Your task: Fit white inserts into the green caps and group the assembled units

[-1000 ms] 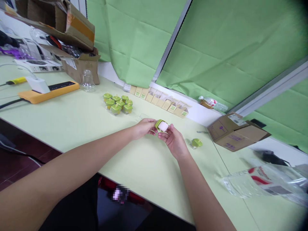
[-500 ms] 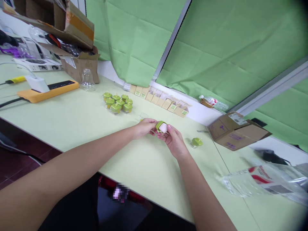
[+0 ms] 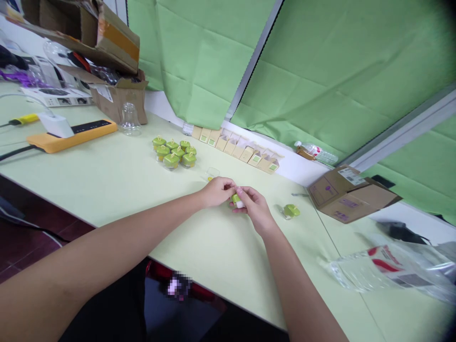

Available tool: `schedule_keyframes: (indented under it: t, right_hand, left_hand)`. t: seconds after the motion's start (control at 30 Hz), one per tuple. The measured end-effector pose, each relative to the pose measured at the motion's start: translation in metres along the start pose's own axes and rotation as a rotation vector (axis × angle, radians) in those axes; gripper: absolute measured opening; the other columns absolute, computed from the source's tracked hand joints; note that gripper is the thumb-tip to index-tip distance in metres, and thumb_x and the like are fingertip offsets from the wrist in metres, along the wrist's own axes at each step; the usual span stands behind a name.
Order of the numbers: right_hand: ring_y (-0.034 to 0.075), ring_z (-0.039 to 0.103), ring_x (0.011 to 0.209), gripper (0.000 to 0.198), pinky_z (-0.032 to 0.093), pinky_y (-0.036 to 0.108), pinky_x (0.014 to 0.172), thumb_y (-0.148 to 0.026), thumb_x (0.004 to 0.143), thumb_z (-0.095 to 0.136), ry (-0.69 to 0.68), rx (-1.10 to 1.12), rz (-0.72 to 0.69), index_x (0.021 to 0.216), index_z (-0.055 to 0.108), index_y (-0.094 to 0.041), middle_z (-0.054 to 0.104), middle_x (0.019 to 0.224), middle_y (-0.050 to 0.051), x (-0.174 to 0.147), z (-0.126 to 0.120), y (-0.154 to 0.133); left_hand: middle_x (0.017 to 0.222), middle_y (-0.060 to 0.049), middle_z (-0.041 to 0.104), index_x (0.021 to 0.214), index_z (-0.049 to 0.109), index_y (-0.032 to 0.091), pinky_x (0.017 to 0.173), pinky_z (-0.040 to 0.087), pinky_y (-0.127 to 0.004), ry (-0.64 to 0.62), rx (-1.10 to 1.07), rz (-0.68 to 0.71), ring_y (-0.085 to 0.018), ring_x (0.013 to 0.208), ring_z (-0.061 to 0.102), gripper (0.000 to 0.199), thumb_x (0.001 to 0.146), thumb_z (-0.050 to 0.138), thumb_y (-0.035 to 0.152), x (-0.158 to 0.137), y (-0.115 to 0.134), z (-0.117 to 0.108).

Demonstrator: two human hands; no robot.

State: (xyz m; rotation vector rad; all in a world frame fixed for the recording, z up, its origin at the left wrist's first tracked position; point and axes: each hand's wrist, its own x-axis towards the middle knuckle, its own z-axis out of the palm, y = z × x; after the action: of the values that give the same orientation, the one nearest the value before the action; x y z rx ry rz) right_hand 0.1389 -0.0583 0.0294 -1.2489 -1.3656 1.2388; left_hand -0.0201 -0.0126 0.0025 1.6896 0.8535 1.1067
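Over the table, my right hand (image 3: 257, 206) is closed around a small green lid (image 3: 235, 199) with a white pad-like piece (image 3: 240, 204) showing at its side. My left hand (image 3: 218, 191) pinches at the lid's upper left, its fingertips partly hidden behind the thumb. Just behind my left hand lies a small clear container (image 3: 213, 173) with something yellow in it. A single green-lidded clear container (image 3: 291, 210) sits to the right of my hands. Several more green-lidded containers (image 3: 171, 160) stand grouped at the back left.
Small cardboard boxes (image 3: 233, 145) stand in a row along the wall. An orange power strip (image 3: 74, 135) and a clear plastic dome (image 3: 130, 118) are at the left. Toward the right are an open carton (image 3: 347, 194) and a large plastic bottle (image 3: 384, 268).
The green lid has been turned and lowered a little, so less of its white inside shows. My fingers have closed more tightly around it.
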Motion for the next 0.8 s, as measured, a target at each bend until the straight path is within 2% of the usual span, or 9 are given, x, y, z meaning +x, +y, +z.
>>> schedule_keyframes:
  t: [0.07,0.17,0.27,0.33,0.4,0.47,0.57,0.67,0.8]
  right_hand:
    - [0.018,0.068,0.072,0.045,0.06,0.034,0.067,-0.052,0.07,0.079,-0.014,0.003,0.017,0.098,0.066,-0.02,0.068,0.094,0.004,0.001,0.001,0.001]
    - [0.017,0.067,0.072,0.04,0.058,0.035,0.072,-0.049,0.068,0.081,-0.011,0.057,0.029,0.093,0.066,-0.02,0.068,0.09,0.003,0.002,0.001,0.002]
    - [0.018,0.066,0.073,0.035,0.057,0.034,0.07,-0.047,0.066,0.08,0.065,0.086,0.059,0.082,0.065,-0.02,0.068,0.085,0.003,0.004,0.0,0.003]
    - [0.018,0.065,0.074,0.033,0.056,0.034,0.071,-0.045,0.064,0.081,0.125,0.103,0.064,0.077,0.064,-0.02,0.067,0.085,0.003,0.005,-0.002,0.005]
    - [0.017,0.064,0.078,0.033,0.055,0.033,0.074,-0.045,0.062,0.081,0.174,0.096,0.044,0.076,0.066,-0.02,0.067,0.085,0.003,0.006,-0.003,0.006]
    - [0.017,0.062,0.08,0.034,0.053,0.032,0.076,-0.047,0.063,0.08,0.229,0.056,0.008,0.079,0.068,-0.02,0.068,0.087,0.003,0.008,-0.005,0.008]
    - [0.017,0.062,0.082,0.037,0.051,0.03,0.075,-0.051,0.065,0.078,0.287,-0.001,-0.034,0.085,0.072,-0.02,0.069,0.091,0.004,0.011,-0.006,0.011]
    - [0.018,0.062,0.083,0.04,0.051,0.031,0.075,-0.052,0.065,0.078,0.314,0.01,-0.083,0.087,0.073,-0.02,0.07,0.093,0.005,0.014,-0.006,0.015]
    - [0.019,0.063,0.085,0.039,0.054,0.036,0.081,-0.053,0.071,0.075,0.372,0.041,-0.231,0.089,0.072,-0.019,0.07,0.091,0.004,0.016,-0.008,0.019]
  left_hand:
    - [0.07,-0.001,0.065,0.077,0.067,0.015,0.059,0.043,-0.024,0.015,0.077,0.04,-0.012,0.064,0.057,0.023,0.085,0.058,0.035,0.0,-0.003,0.001]
    - [0.079,-0.002,0.068,0.086,0.067,0.016,0.067,0.049,-0.027,0.029,0.155,0.089,-0.015,0.072,0.061,0.025,0.089,0.053,0.036,-0.001,0.0,-0.002]
    - [0.101,-0.007,0.068,0.099,0.067,0.018,0.089,0.049,-0.035,0.147,0.44,0.247,-0.021,0.098,0.061,0.023,0.092,0.052,0.034,0.0,0.005,-0.013]
    - [0.124,-0.011,0.06,0.11,0.065,0.018,0.104,0.041,-0.043,0.239,0.71,0.308,-0.027,0.121,0.051,0.025,0.09,0.055,0.03,0.001,0.005,-0.024]
    - [0.141,-0.016,0.048,0.119,0.061,0.016,0.108,0.036,-0.05,0.266,0.909,0.233,-0.033,0.134,0.039,0.034,0.088,0.057,0.029,0.002,0.0,-0.033]
    - [0.145,-0.018,0.042,0.123,0.058,0.015,0.104,0.039,-0.05,0.164,1.001,0.126,-0.036,0.133,0.039,0.039,0.087,0.058,0.029,0.001,-0.007,-0.039]
    - [0.141,-0.014,0.046,0.125,0.056,0.018,0.099,0.044,-0.044,0.0,0.993,0.113,-0.031,0.124,0.049,0.037,0.089,0.052,0.027,0.0,-0.014,-0.04]
    - [0.132,-0.012,0.054,0.124,0.055,0.02,0.099,0.045,-0.04,-0.044,0.883,0.182,-0.028,0.12,0.052,0.035,0.089,0.051,0.025,-0.001,-0.015,-0.034]
    - [0.125,-0.01,0.059,0.124,0.053,0.021,0.095,0.047,-0.037,-0.104,0.647,0.177,-0.025,0.112,0.058,0.045,0.081,0.063,0.033,-0.001,-0.011,-0.026]
